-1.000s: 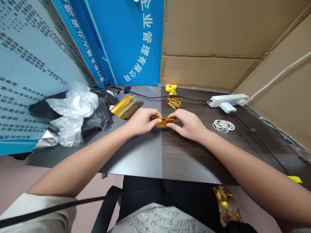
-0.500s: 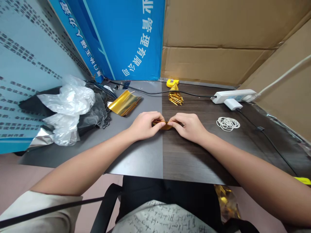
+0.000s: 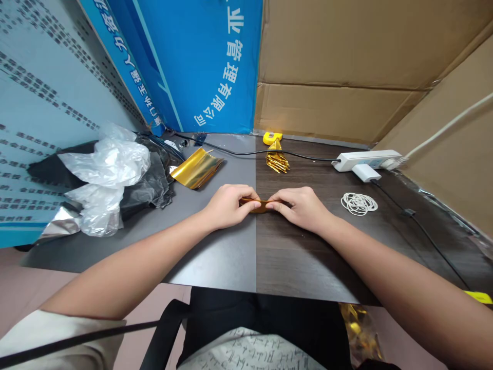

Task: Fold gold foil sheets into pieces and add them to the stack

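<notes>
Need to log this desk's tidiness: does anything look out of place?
Yes: crumpled clear plastic wrapping lies heaped over black plastic sheeting at left, looking discarded; a thin black cable crosses the fanned gold foil pieces, looking misplaced.

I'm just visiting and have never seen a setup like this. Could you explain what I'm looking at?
There's no machine here, just a person's two bare hands. The picture comes from a camera worn on that person's head, looking forward and down. The left hand and right hand pinch a small gold piece between them. On the table, gold sheets and clear plastic lie toward the left, bunched gold pieces toward the back, and white loops and a power strip on the right.
</notes>
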`<control>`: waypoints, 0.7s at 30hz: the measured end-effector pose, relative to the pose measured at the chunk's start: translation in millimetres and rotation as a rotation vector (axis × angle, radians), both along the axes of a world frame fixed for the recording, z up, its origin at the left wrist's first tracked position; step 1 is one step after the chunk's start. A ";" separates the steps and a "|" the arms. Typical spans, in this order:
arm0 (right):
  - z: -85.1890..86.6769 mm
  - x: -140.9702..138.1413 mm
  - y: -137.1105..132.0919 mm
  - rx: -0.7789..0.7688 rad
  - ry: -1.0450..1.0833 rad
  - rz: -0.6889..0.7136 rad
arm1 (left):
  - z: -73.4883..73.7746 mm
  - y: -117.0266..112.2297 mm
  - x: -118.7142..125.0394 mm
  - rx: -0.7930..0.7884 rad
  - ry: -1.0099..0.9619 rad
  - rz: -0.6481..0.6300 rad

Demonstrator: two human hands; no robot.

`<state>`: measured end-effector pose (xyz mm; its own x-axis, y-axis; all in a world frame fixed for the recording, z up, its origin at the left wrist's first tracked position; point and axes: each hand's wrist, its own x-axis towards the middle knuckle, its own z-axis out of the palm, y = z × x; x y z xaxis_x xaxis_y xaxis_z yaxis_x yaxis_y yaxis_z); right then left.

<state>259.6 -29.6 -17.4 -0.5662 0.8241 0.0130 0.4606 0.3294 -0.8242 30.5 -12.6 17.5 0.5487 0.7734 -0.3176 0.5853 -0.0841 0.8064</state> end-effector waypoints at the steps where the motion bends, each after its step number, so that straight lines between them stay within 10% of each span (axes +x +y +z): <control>1: -0.3 0.9 0.4 -0.003 -0.004 0.001 | -0.5 0.5 -0.6 -0.010 -0.008 0.004; 21: -2.7 8.7 4.8 -0.001 -0.152 0.074 | -4.6 5.8 -9.3 0.125 0.283 -0.033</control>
<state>268.3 -24.7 -20.0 -0.6207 0.7802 -0.0781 0.5548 0.3666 -0.7469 21.1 -6.8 12.9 0.4779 0.7990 -0.3650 0.7801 -0.1951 0.5944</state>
